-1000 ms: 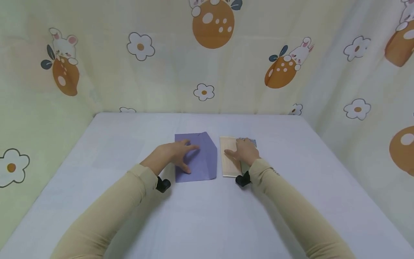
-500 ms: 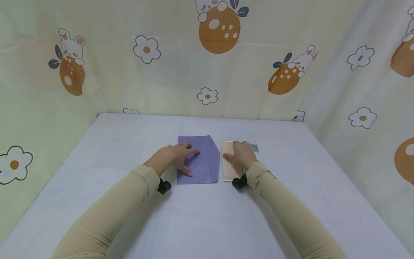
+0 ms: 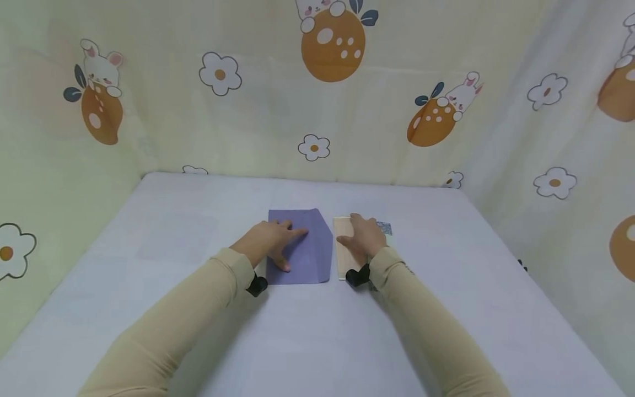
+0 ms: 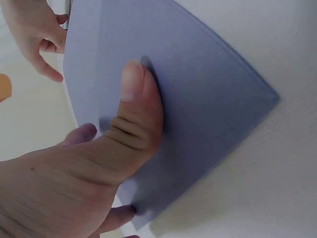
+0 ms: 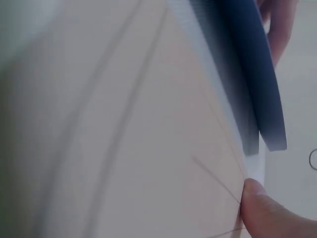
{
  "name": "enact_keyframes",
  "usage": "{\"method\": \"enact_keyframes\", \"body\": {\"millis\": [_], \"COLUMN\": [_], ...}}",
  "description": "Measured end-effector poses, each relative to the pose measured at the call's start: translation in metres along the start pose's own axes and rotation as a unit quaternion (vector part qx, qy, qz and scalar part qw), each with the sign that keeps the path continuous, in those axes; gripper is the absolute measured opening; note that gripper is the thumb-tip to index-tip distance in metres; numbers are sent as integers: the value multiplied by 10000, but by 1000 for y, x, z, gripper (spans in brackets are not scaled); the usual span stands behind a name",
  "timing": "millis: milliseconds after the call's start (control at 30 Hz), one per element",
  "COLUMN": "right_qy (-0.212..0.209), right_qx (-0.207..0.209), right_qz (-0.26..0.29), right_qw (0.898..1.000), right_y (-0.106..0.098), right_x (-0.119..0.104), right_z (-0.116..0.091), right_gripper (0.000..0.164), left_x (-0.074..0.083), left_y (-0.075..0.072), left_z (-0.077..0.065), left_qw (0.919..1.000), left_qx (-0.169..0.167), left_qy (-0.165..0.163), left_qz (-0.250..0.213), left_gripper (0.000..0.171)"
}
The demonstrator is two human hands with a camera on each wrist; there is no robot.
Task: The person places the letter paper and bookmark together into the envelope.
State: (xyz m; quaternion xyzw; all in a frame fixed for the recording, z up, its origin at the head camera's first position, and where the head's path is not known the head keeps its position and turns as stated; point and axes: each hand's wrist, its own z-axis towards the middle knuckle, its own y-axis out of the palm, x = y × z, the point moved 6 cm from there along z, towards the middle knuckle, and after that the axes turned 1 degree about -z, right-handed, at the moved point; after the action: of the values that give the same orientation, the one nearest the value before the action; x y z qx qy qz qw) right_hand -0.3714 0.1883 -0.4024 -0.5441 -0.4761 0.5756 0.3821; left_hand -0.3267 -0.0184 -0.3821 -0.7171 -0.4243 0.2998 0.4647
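A purple envelope (image 3: pixel 312 259) lies flat on the white table, its pointed flap side facing right. My left hand (image 3: pixel 270 240) is over it with thumb and fingers spread; in the left wrist view the thumb (image 4: pixel 133 91) lies across its face. Just to the right is a flat beige rectangular piece (image 3: pixel 344 262), which looks like paper or a thin booklet. My right hand (image 3: pixel 366 237) lies over that piece, fingers extended towards its far edge, and the thumb (image 5: pixel 255 198) touches its left edge. Part of the beige piece is hidden under the hand.
A flat item with a blue pattern (image 3: pixel 384 227) shows beyond my right hand, mostly covered by it. The white table (image 3: pixel 297 342) stretches around the papers. A curtain (image 3: pixel 258 116) printed with rabbits and flowers encloses the back and sides.
My right hand has slid left over the beige piece, its thumb now at the left edge. The left hand stays on the envelope. The head view has shifted slightly.
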Motion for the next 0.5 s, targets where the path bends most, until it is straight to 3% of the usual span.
{"method": "enact_keyframes", "body": {"millis": [267, 367, 500], "right_qy": [261, 396, 336], "right_qx": [-203, -330, -405], "right_qz": [857, 1582, 2738], "right_qw": [9958, 9861, 9603], "right_y": [4, 3, 2], "right_x": [7, 17, 30], "right_z": [2, 1, 5], "right_gripper": [84, 79, 69], "left_x": [-3, -1, 0], "left_y": [5, 5, 2], "left_z": [-1, 1, 2], "left_qw": [9987, 9982, 9987], "left_qx": [-226, -227, -190], "left_qy": [205, 243, 228], "left_qz": [-420, -497, -402], "left_gripper": [93, 93, 94]}}
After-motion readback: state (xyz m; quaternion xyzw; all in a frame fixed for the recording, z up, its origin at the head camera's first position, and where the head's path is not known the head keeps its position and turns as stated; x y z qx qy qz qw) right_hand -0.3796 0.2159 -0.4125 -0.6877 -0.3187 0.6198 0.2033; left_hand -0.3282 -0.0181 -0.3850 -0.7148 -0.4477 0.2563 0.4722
